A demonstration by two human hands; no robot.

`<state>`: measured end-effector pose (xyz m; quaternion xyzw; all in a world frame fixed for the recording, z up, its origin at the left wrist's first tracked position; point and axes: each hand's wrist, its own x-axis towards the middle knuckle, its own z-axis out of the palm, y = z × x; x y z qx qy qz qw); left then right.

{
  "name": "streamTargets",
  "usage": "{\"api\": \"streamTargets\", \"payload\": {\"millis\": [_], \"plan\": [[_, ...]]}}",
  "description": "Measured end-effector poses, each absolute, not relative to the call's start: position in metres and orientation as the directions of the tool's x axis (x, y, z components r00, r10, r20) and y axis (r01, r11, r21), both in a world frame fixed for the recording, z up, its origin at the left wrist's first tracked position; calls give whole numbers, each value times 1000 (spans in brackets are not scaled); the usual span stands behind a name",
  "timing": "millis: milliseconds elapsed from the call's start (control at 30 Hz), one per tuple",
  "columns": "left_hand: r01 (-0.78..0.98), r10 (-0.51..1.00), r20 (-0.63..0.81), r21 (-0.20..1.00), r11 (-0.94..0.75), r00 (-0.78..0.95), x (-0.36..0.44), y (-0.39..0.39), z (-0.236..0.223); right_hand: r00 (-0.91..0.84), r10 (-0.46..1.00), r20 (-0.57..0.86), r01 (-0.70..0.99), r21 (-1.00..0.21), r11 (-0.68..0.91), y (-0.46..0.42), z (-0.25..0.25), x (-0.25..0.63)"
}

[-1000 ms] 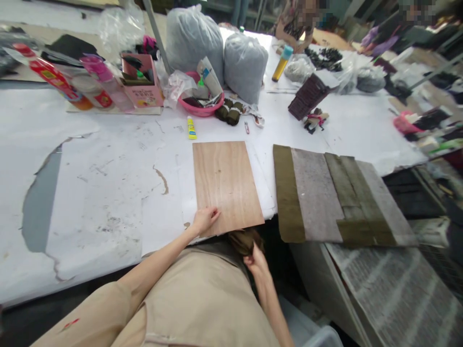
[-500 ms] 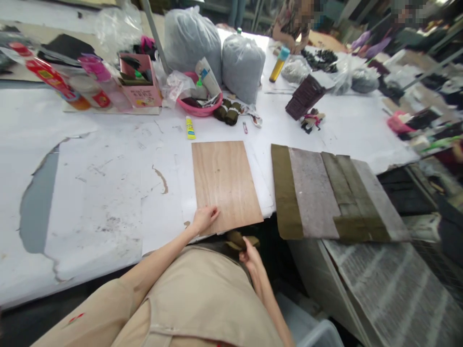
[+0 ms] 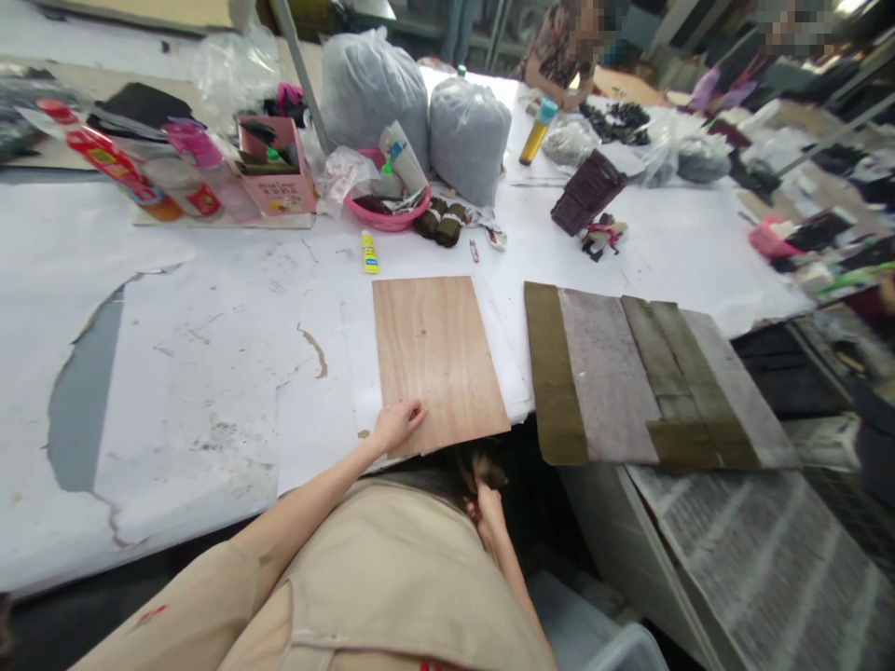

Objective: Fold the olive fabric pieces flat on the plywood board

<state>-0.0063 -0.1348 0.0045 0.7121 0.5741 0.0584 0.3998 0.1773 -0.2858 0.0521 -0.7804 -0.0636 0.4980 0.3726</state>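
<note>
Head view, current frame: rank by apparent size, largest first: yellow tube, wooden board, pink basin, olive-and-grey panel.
1. Olive-and-grey panel
2. Wooden board
3. Pink basin
4. Yellow tube

Image area only; the basin and tube lie farther from the camera, which shrinks them somewhat.

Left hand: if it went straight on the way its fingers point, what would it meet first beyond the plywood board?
Past the plywood board under the left hand, probably the striped panel's olive strip, across white paper; height and exact heading are unclear.
</note>
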Motion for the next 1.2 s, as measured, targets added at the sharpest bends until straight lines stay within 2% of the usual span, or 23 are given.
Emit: {"api": "streamTargets", "payload": {"millis": [100, 200, 233, 300, 367, 467, 567, 667, 800, 933, 1000, 1067, 1133, 1200], "plan": [[705, 809, -451, 706, 65, 377, -5, -132, 9, 482, 512, -711, -319, -687, -653, -293, 58, 179], [607, 685, -526, 780, 154, 504, -2, -142, 17, 527, 595, -607, -360, -793, -491, -290, 69, 177], [534, 615, -539, 817, 215, 576, 0, -149, 20, 546, 612, -572, -356, -820, -449, -287, 72, 175], [305, 448, -506, 841, 447, 737, 8, -164, 28, 571, 630, -527, -324, -849, -417, -281, 75, 170], [47, 337, -407, 693, 720, 849, 21, -179, 36, 578, 639, -507, -297, -861, -413, -277, 73, 164], [-137, 340, -389, 464, 875, 856, 44, -191, 48, 549, 657, -517, -262, -852, -453, -276, 69, 158], [-198, 397, -473, 417, 887, 786, 56, -189, 56, 515, 702, -492, -194, -864, -464, -280, 71, 164], [-231, 507, -506, 512, 827, 698, 52, -179, 61, 433, 763, -479, -282, -877, -390, -283, 84, 183], [-122, 521, -503, 628, 768, 689, 40, -169, 64, 243, 803, -544, -408, -809, -424, -280, 90, 205], [-23, 489, -488, 691, 723, 723, 38, -167, 62, 210, 737, -642, -424, -739, -523, -272, 70, 198], [33, 476, -489, 721, 692, 731, 38, -166, 58, 231, 719, -656, -339, -746, -572, -267, 63, 194], [75, 475, -480, 757, 649, 738, 38, -162, 51, 280, 736, -617, -177, -786, -592, -258, 66, 200], [113, 514, -477, 802, 587, 714, 36, -156, 43, 363, 777, -514, 57, -820, -569, -249, 80, 218], [174, 622, -481, 855, 488, 618, 29, -148, 34, 415, 814, -407, 265, -802, -536, -243, 100, 243]]}}
